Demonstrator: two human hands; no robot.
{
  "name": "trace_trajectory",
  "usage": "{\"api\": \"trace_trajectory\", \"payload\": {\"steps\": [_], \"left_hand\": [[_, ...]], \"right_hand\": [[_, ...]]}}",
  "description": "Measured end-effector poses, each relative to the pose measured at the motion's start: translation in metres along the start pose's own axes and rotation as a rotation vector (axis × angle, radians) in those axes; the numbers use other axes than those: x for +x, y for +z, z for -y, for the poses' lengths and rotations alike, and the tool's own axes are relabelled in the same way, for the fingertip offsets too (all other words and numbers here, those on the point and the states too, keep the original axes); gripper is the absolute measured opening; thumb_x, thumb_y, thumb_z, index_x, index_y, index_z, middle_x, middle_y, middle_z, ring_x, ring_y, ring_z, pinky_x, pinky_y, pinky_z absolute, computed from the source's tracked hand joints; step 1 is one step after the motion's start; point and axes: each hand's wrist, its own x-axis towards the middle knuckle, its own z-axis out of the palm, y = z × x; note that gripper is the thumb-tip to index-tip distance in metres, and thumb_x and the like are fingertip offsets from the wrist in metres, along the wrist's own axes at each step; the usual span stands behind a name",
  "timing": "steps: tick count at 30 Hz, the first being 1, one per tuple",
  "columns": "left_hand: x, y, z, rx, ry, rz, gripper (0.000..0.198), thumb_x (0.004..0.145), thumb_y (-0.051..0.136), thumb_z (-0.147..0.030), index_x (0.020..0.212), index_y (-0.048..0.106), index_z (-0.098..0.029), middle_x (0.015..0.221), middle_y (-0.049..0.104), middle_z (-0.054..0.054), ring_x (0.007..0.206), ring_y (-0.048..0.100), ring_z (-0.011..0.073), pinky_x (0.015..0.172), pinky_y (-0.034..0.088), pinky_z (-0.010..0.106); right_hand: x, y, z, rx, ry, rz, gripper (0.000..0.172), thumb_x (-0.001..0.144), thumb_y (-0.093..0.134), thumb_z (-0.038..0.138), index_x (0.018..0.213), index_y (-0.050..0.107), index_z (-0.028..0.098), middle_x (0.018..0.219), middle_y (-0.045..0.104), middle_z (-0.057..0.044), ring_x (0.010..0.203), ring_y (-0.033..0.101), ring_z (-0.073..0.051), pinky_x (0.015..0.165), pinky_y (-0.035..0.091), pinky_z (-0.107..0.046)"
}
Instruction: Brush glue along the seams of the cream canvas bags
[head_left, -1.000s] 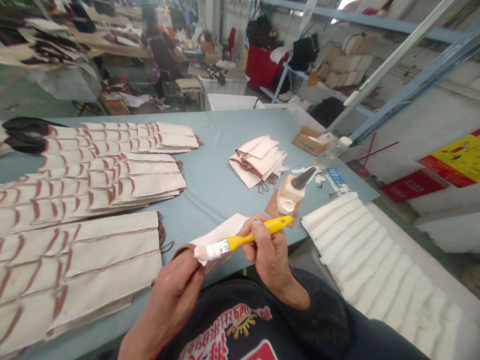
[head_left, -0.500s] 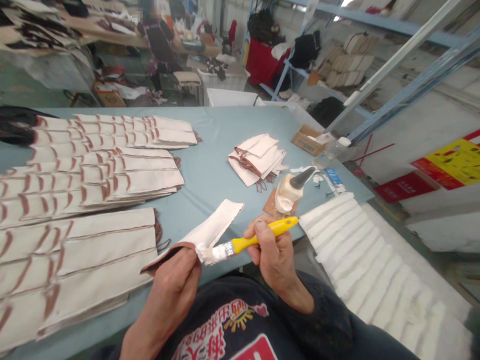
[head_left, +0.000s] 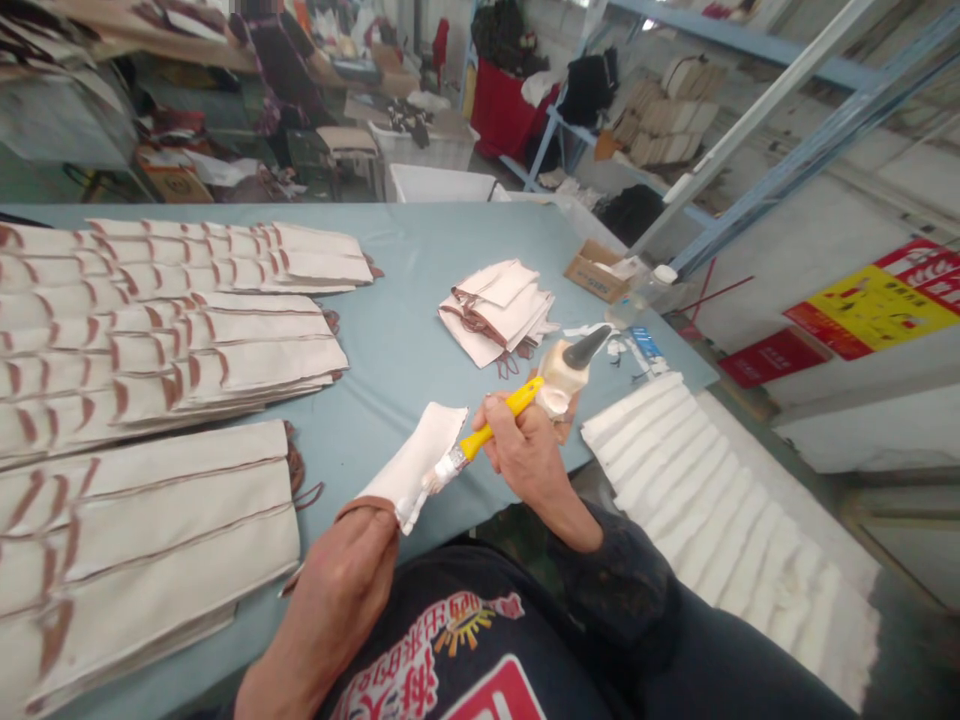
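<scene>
My left hand (head_left: 352, 570) is closed round the brown-edged end of a cream fabric piece (head_left: 420, 460), holding it up over the near edge of the blue table (head_left: 420, 330). My right hand (head_left: 521, 450) grips a yellow-handled brush (head_left: 484, 437). Its white bristles touch the fabric piece just above my left hand. A glue bottle (head_left: 566, 370) with a dark nozzle stands just behind my right hand.
Rows of overlapping cream pieces with brown trim (head_left: 165, 330) cover the table's left side. A small heap of similar pieces (head_left: 499, 305) lies mid-table, a cardboard box (head_left: 596, 270) beyond. White padded strips (head_left: 697, 500) lie to the right. A person (head_left: 274, 60) works at the far back.
My right hand has tilted the brush so its handle points up and away, and the bristles have moved further up the fabric piece. The camera view has shifted slightly downward.
</scene>
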Motion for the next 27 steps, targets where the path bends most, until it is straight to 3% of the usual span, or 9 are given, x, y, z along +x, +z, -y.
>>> {"api": "trace_trajectory", "payload": {"steps": [8, 13, 17, 22, 27], "left_hand": [[-0.002, 0.005, 0.006, -0.009, -0.002, 0.04, 0.027, 0.102, 0.046, -0.004, 0.087, 0.062, -0.019, 0.078, 0.069, 0.007, 0.076, 0.069, 0.0222, 0.071, 0.054, 0.029], [0.0, 0.008, 0.006, -0.095, -0.058, 0.031, 0.029, 0.1, 0.046, -0.005, 0.082, 0.062, -0.02, 0.075, 0.069, 0.005, 0.073, 0.067, 0.0204, 0.066, 0.051, 0.027], [0.008, 0.002, 0.0, -0.339, -0.315, 0.039, 0.031, 0.101, 0.048, -0.016, 0.076, 0.067, -0.019, 0.073, 0.068, 0.003, 0.066, 0.064, 0.0165, 0.061, 0.049, 0.024], [0.024, -0.014, -0.001, -0.686, -0.688, 0.042, 0.026, 0.093, 0.064, -0.036, 0.097, 0.082, -0.017, 0.094, 0.079, 0.007, 0.085, 0.07, 0.022, 0.074, 0.054, 0.027], [0.042, -0.031, 0.001, -1.179, -1.027, 0.065, 0.04, 0.079, 0.085, -0.049, 0.105, 0.084, -0.019, 0.079, 0.078, 0.004, 0.071, 0.069, 0.0203, 0.068, 0.057, 0.027]], "right_hand": [[-0.018, 0.007, 0.02, -0.044, -0.042, 0.15, 0.046, 0.1, 0.053, 0.053, 0.072, 0.067, 0.019, 0.045, 0.04, 0.008, 0.041, 0.039, -0.009, 0.041, 0.029, -0.022], [-0.029, 0.012, 0.035, 0.037, -0.069, 0.202, 0.044, 0.101, 0.052, 0.052, 0.073, 0.063, 0.02, 0.044, 0.039, 0.009, 0.037, 0.034, -0.007, 0.039, 0.027, -0.022], [-0.015, 0.011, 0.029, 0.12, -0.09, 0.089, 0.047, 0.098, 0.056, 0.059, 0.074, 0.063, 0.02, 0.041, 0.042, 0.009, 0.036, 0.036, -0.007, 0.039, 0.029, -0.021], [0.006, 0.01, 0.012, 0.214, -0.154, -0.096, 0.049, 0.096, 0.062, 0.065, 0.076, 0.063, 0.02, 0.041, 0.044, 0.009, 0.036, 0.04, -0.008, 0.039, 0.032, -0.021], [0.0, 0.006, 0.024, 0.312, -0.256, -0.09, 0.05, 0.095, 0.063, 0.066, 0.072, 0.062, 0.022, 0.048, 0.047, 0.007, 0.034, 0.037, -0.007, 0.036, 0.031, -0.022]]}}
